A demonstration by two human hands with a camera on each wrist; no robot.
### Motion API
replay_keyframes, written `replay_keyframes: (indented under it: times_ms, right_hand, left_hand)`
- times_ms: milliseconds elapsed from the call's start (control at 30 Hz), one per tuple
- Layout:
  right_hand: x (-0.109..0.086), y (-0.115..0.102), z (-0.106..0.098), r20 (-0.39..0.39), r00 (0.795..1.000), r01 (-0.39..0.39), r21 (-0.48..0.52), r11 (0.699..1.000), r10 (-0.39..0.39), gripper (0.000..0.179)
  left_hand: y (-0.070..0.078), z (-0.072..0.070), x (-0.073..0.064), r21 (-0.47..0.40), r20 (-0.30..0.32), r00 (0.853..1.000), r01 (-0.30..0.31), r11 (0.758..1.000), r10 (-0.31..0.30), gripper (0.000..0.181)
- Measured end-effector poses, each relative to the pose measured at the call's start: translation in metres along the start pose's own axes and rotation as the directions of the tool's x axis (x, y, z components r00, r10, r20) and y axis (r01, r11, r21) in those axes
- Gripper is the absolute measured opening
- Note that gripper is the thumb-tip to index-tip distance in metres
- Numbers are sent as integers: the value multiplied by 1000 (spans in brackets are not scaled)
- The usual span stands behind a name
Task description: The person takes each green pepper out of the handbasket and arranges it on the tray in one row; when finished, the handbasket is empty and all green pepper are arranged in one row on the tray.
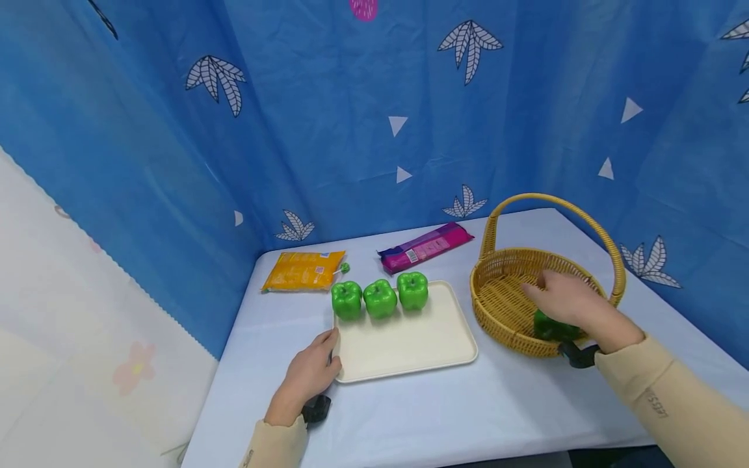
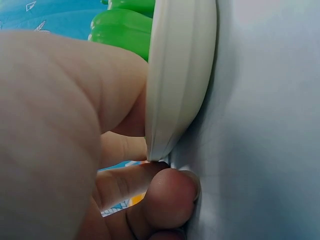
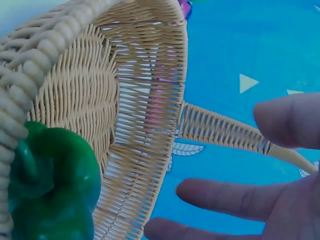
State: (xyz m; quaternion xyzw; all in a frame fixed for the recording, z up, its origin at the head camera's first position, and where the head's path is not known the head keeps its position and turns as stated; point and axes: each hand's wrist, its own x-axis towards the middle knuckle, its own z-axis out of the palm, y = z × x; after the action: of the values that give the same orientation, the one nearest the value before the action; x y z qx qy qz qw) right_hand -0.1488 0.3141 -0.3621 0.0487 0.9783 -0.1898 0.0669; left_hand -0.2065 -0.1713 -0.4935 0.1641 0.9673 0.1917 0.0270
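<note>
My left hand (image 1: pixel 311 366) holds the left rim of a cream tray (image 1: pixel 409 344), thumb over the edge and fingers curled beside it; the left wrist view shows the tray's side wall (image 2: pixel 182 75) close up. Three green bell peppers (image 1: pixel 380 299) stand in a row along the tray's far edge. Over the round wicker basket (image 1: pixel 497 312), my right hand (image 1: pixel 564 299) has nothing in its grasp. In the right wrist view its fingers (image 3: pixel 230 197) are spread apart. A darker-looking green bell pepper (image 3: pixel 60 175) lies inside the basket, partly hidden by the right wrist in the head view.
An orange packet (image 1: pixel 304 271) lies at the back left, with a small green round thing (image 1: pixel 344 267) beside it. A purple and pink packet (image 1: pixel 427 248) rests behind the tray. The basket's tall handle (image 1: pixel 556 198) arches upward. Blue curtain (image 1: pixel 363 130) hangs behind the table.
</note>
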Motion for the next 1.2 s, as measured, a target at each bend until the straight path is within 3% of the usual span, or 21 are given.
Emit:
replay_keyframes:
  times_ms: [133, 267, 467, 633, 833, 1033, 1200]
  right_hand:
    - [2, -1, 5, 77, 997, -12, -50, 999, 16, 83]
    - [3, 1, 10, 102, 994, -20, -42, 999, 24, 81]
    - [6, 4, 19, 18, 1000, 6, 24, 1000, -7, 62]
    - [10, 7, 28, -6, 999, 37, 67, 997, -37, 51]
    - [15, 11, 35, -66, 995, 73, 23, 997, -71, 43]
    - [20, 13, 38, -123, 990, 72, -28, 997, -75, 42]
    - [23, 15, 37, -140, 989, 59, 30, 998, -54, 45]
  left_hand:
    - [-1, 0, -2, -2, 0, 1000, 7, 1000, -7, 62]
    - [-1, 0, -2, 2, 10, 1000, 3, 1000, -3, 62]
    - [-2, -1, -1, 5, 6, 1000, 14, 1000, -14, 62]
    - [-2, 1, -2, 3, 13, 1000, 24, 1000, -24, 63]
    - [-1, 1, -4, -5, 9, 1000, 23, 1000, -23, 62]
    - [0, 0, -4, -2, 12, 1000, 22, 1000, -22, 62]
    - [2, -1, -3, 0, 17, 1000, 19, 1000, -19, 62]
